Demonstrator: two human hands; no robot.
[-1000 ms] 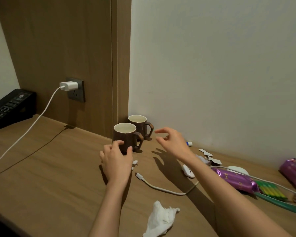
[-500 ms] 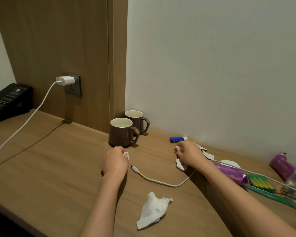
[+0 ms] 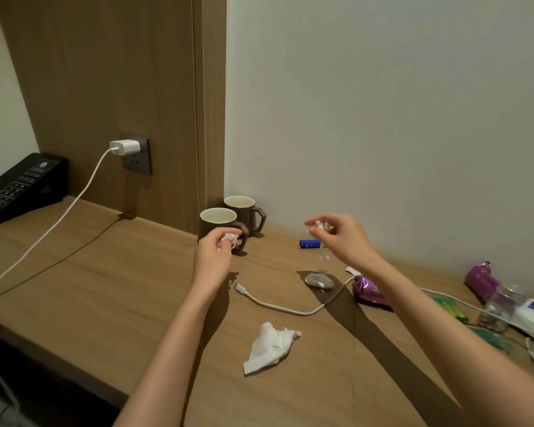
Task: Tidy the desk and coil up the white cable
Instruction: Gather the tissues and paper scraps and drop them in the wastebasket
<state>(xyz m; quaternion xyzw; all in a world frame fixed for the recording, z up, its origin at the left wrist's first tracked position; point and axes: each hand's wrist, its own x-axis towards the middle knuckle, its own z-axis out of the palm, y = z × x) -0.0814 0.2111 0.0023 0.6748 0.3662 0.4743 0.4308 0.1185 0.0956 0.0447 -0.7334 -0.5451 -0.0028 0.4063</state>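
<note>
My left hand [image 3: 214, 256] is raised above the desk and pinches a small white paper scrap [image 3: 228, 238] in front of the two brown mugs [image 3: 218, 223]. Further right, my right hand [image 3: 344, 238] hovers above the desk and pinches other white scraps [image 3: 319, 225]. A short white cable [image 3: 285, 308] lies curved on the wooden desk [image 3: 105, 288] between my arms, its plug end free. A crumpled white tissue [image 3: 270, 346] lies nearer to me. Another white scrap [image 3: 318, 280] sits in my right hand's shadow.
A white charger [image 3: 125, 147] sits in the wall socket, its long cable [image 3: 53, 229] running off left. A black phone [image 3: 19, 188] stands far left. A blue tube [image 3: 309, 243] lies by the wall. Purple wrappers [image 3: 369, 291], a glass jar [image 3: 500, 306] and green packets [image 3: 450, 308] crowd the right.
Both hands have lifted off the desk, each carrying white scraps. The right hand rose from beside the cable, leaving one scrap lying there.
</note>
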